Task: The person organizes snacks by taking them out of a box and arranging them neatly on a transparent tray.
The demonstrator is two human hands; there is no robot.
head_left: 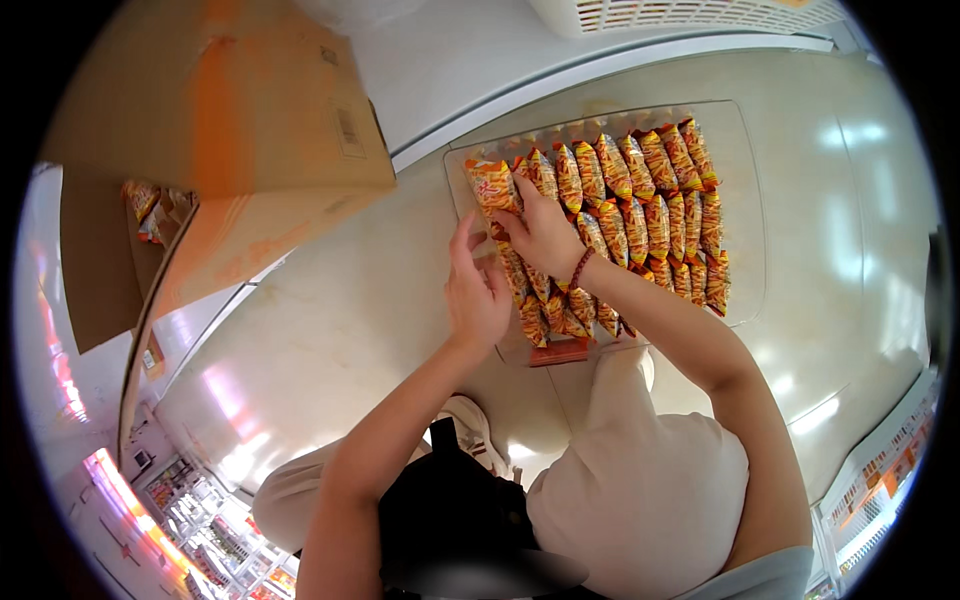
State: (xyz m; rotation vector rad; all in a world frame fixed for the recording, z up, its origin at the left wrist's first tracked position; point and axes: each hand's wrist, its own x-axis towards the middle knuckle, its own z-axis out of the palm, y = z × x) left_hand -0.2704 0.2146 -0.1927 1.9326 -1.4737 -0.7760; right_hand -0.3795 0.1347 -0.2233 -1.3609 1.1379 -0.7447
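A clear plastic tray (pixel 752 225) lies on the floor, with rows of small orange and yellow snack packets (pixel 658 225) standing close together in it. At its upper left corner, my right hand (pixel 546 234) grips a snack packet (pixel 493 186) by its right side, thumb and fingers bent around the edge. A braided red bracelet is on that wrist. My left hand (pixel 478 292) is just below and left of this packet, fingers apart and curled upward, holding nothing that shows. The lower part of the gripped packet is partly hidden by my hands.
An open cardboard box (pixel 292 150) with orange tape stands at the upper left; more packets (pixel 142 202) show inside. A white plastic basket (pixel 675 16) is at the top edge. My knees and a shoe are close below the tray. Lit store shelves (pixel 217 532) stand at lower left.
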